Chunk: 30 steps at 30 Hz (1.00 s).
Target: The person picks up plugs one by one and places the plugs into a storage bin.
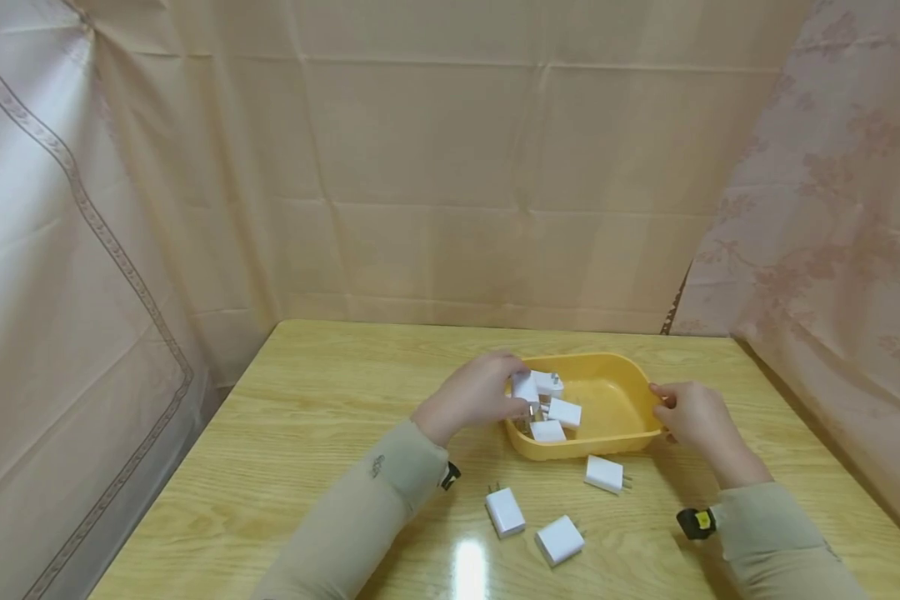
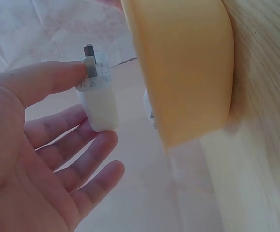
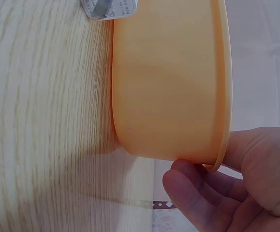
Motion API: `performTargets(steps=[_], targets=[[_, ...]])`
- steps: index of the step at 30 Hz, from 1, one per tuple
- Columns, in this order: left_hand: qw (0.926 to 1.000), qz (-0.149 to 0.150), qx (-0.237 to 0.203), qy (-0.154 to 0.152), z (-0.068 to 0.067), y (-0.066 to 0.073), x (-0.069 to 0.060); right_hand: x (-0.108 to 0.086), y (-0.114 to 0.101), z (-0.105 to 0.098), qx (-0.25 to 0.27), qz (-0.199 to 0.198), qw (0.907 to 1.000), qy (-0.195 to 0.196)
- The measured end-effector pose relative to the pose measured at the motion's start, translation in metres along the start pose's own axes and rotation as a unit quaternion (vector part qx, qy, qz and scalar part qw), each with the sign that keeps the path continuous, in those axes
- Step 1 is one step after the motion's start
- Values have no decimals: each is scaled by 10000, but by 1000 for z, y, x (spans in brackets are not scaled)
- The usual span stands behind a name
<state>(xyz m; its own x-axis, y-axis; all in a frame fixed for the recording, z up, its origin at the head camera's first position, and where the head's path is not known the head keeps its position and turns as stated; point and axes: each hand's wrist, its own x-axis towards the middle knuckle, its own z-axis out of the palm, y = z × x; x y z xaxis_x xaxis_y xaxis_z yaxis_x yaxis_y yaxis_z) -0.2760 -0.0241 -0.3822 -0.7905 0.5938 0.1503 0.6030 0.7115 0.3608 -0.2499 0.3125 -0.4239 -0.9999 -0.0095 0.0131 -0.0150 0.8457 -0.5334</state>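
My left hand [image 1: 482, 392] pinches a white charger plug [image 2: 100, 106] between thumb and fingers, its metal prongs showing in the left wrist view. The plug is above the left end of a yellow plastic basket [image 1: 615, 360]. Several white charger plugs lie in that end, one of them a white plug [image 1: 565, 413] near the middle; my left hand partly hides the pile. At the basket's right end, my right hand [image 1: 696, 419] grips the rim, thumb on the rim side and fingers against the outer wall in the right wrist view.
Three more plugs lie on the wooden table [image 1: 330, 433] in front of the basket: one plug [image 1: 604, 474] close to its wall, another plug [image 1: 506, 512] nearer me at left, and a third plug [image 1: 560, 541] nearest. A beige curtain [image 1: 450, 183] hangs behind the table.
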Motion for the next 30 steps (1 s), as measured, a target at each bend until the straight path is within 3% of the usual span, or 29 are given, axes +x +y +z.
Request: performTargets(steps=[21,30], targets=[[9992,18,397,-24,18,15,35,0,0,-1,69,37,10000,-56],[9981,59,615,-85,25,24,44,0,0,0,75,53,9999,-58]])
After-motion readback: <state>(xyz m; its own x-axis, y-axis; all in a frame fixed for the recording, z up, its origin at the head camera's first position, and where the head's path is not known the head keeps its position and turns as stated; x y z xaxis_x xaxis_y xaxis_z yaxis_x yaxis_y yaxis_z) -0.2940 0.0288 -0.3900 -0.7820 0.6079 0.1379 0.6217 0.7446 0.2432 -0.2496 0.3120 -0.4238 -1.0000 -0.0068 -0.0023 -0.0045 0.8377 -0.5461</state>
